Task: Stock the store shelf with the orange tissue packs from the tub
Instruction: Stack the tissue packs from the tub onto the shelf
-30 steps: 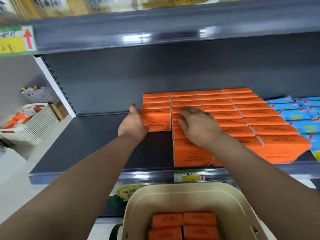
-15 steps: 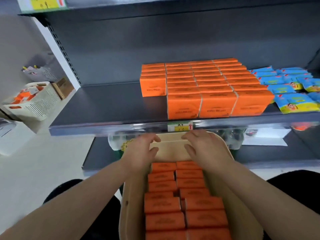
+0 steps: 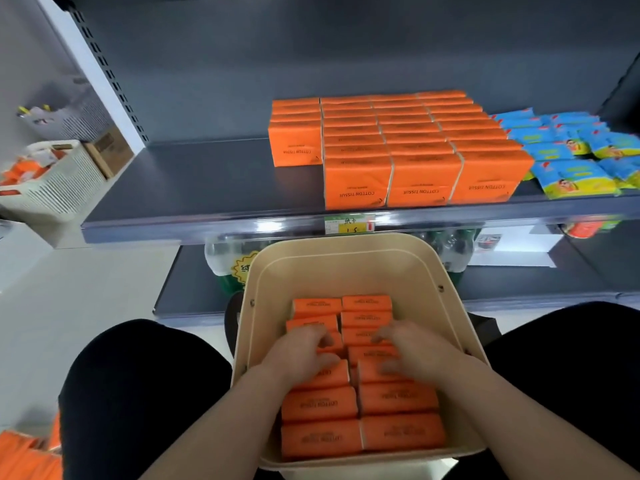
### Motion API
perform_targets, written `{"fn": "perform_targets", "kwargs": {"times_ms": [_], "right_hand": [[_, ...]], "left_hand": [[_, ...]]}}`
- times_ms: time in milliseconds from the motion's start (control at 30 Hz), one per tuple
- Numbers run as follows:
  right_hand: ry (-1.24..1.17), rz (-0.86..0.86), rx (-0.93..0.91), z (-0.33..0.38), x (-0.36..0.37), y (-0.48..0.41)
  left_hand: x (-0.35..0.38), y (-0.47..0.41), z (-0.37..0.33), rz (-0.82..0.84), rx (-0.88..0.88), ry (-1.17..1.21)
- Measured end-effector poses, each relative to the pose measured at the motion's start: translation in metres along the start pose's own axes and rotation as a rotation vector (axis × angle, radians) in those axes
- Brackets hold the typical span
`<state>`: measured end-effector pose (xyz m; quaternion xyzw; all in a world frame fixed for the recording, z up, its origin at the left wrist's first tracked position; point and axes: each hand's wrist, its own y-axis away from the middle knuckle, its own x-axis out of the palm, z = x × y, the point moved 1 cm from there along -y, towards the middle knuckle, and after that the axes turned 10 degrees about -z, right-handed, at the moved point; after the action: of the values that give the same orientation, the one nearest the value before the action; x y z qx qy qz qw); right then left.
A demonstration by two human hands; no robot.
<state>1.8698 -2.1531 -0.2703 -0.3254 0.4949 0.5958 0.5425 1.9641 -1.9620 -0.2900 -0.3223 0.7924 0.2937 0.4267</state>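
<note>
Two hands have dropped from the shelf (image 3: 194,188) into the tub (image 3: 346,268) within the last second, so one placement is finished and the next pick is starting. The left hand (image 3: 298,355) curls its fingers (image 3: 325,358) over a tilted orange tissue pack (image 3: 325,375); the right hand (image 3: 412,355) is blurred, its fingers bent onto the packs beneath (whether either has truly gripped, I cannot tell). Beyond the fingertips more packs remain in the tub. Well ahead of them, the shelved orange block (image 3: 398,143) has its leftmost row short, beside the blue packets (image 3: 568,157).

"COTTON TISSUE" on orange packs (image 3: 356,183)
</note>
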Motion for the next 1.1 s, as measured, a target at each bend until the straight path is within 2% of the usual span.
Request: {"fn": "perform_targets", "kwargs": {"times_ms": [100, 267, 433, 567, 667, 967, 1100], "right_hand": [[0.011, 0.043, 0.056, -0.002, 0.005, -0.001], [-0.018, -0.035, 0.113, -0.001, 0.012, -0.006], [0.076, 0.030, 0.066, 0.000, 0.016, -0.006], [0.143, -0.116, 0.047, 0.005, 0.012, -0.006], [0.122, -0.230, 0.058, 0.007, 0.008, -0.005], [0.145, -0.256, 0.087, 0.010, 0.003, -0.003], [0.182, -0.350, 0.074, 0.016, -0.013, -0.001]], "left_hand": [[0.004, -0.003, 0.001, 0.012, -0.012, -0.014], [0.003, -0.003, 0.001, 0.001, 0.014, -0.047], [-0.004, 0.000, 0.002, 0.081, -0.019, -0.039], [-0.006, 0.004, 0.003, 0.191, -0.008, -0.077], [-0.003, 0.002, 0.003, 0.123, 0.006, -0.084], [-0.002, 0.003, 0.006, 0.068, 0.013, -0.238], [-0.011, 0.004, -0.001, -0.113, 0.040, -0.250]]}}
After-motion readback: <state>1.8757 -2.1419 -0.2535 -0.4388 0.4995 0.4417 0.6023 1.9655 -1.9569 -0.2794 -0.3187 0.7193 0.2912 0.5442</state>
